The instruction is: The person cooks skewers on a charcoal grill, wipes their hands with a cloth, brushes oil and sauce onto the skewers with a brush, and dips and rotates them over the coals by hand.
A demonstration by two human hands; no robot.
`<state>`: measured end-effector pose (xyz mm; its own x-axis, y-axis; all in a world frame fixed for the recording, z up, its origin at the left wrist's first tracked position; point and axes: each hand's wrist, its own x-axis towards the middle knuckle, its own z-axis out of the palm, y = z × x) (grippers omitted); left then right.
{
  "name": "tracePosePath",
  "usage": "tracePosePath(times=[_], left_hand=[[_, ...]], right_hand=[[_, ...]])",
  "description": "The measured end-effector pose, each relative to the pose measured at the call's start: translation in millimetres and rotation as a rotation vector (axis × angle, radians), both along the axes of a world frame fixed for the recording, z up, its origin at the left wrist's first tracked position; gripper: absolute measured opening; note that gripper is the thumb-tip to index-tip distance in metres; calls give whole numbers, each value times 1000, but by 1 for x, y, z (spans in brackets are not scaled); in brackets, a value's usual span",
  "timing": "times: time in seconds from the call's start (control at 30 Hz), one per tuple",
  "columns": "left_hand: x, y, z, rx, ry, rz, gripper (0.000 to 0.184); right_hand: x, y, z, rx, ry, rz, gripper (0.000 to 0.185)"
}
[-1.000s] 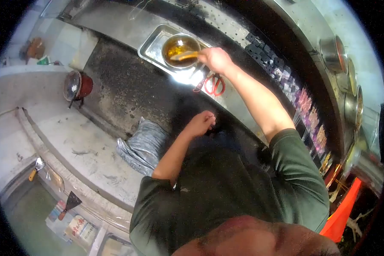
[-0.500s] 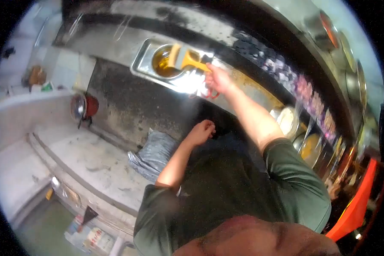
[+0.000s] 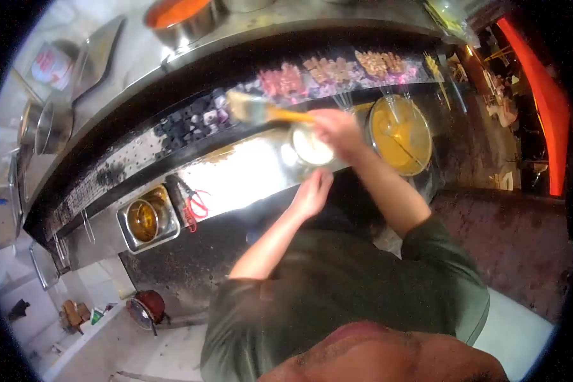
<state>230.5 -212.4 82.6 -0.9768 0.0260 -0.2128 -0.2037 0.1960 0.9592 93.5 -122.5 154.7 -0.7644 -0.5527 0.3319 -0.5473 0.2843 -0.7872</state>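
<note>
My right hand (image 3: 339,132) is closed around the handle of a wide basting brush (image 3: 251,108). The brush is blurred, its pale bristles pointing left over the grill's edge near the charcoal. Loosely bent, with nothing visible in it, my left hand (image 3: 312,194) is close to the near rim of a bowl of white contents (image 3: 313,145); whether it touches the bowl I cannot tell. Several meat skewers (image 3: 325,70) lie over the coals beyond the brush. To the right of my right hand is a round pan of yellow liquid (image 3: 401,135) with utensils in it.
A metal tray (image 3: 165,239) at left holds a round pot of oil (image 3: 142,221). Beside it lie red-handled scissors (image 3: 194,205). Black charcoal (image 3: 191,121) fills part of the grill trough. A pot of red contents (image 3: 178,16) stands on the far ledge.
My view has swung right along the grill. The brush has gone from over the oil pot to beside the charcoal, still in my right hand. My left hand has come near the white-filled bowl.
</note>
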Motion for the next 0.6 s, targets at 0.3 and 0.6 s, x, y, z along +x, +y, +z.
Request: tracePosePath(times=[0.3,0.6], left_hand=[[-176,114,-58,608,-287,513,32],[-194,128,-59,792,-301,582,21]], right_hand=[[-109,141,-11,286,272,-404,23],[-144,125,-22,455,536,-326,18]])
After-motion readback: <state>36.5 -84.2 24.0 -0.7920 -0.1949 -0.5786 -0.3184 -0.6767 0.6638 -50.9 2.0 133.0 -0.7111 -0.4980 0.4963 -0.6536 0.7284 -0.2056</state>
